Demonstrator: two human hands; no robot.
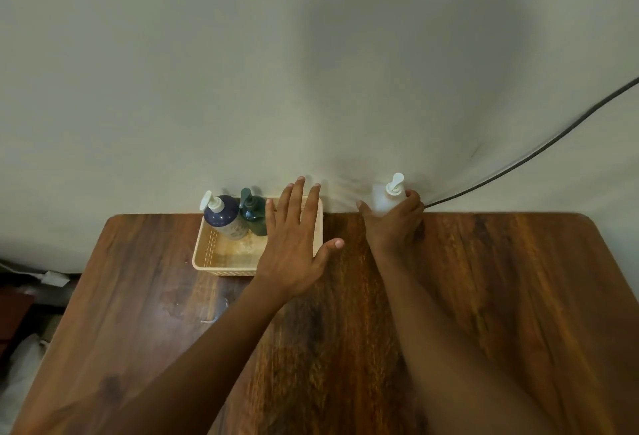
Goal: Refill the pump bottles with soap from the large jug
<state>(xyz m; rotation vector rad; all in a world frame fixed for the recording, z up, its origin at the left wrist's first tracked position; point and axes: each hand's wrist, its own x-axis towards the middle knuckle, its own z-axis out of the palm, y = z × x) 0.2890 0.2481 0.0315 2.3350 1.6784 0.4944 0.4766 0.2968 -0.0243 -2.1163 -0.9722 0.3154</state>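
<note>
A cream plastic basket [211, 255] stands at the far edge of the wooden table [345, 331]. Inside it, at the back left, stand a dark blue pump bottle [223, 217] with a white pump and a dark green pump bottle [254, 215]. My left hand [294, 248] hovers flat over the basket's right half, fingers straight and spread, hiding that part. My right hand [394, 223] grips a white pump bottle [389, 194] near the wall, to the right of the basket. No large jug is in view.
A pale wall rises directly behind the table's far edge. A dark cable [539, 151] runs down the wall to the table behind the white bottle. Clutter lies on the floor at the left [24, 296].
</note>
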